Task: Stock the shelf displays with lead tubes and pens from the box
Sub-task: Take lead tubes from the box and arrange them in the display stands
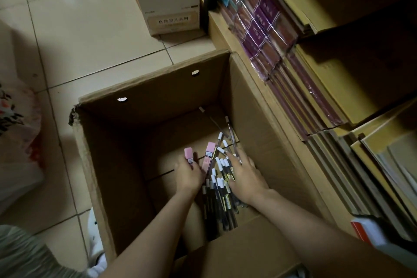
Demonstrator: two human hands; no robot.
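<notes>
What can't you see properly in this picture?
- Head view: right hand covers some pens, so its fingers' grip is unclear.
- Writing on the pink lead tube in the left hand: too small.
- Box bottom: dark, partly hidden by both arms.

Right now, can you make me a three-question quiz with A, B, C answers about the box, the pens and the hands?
1. Where are the pens?
A. on the floor tiles
B. inside the cardboard box
C. on a shelf

2. What colour is the lead tube in the left hand?
A. pink
B. green
C. yellow

3. What is the right hand doing?
A. waving above the box
B. holding a book
C. resting on the pens

Answers: 1 B, the pens lie on the box's bottom. 2 A, its top sticking up is pink. 3 C, its spread fingers lie over the pile.
</notes>
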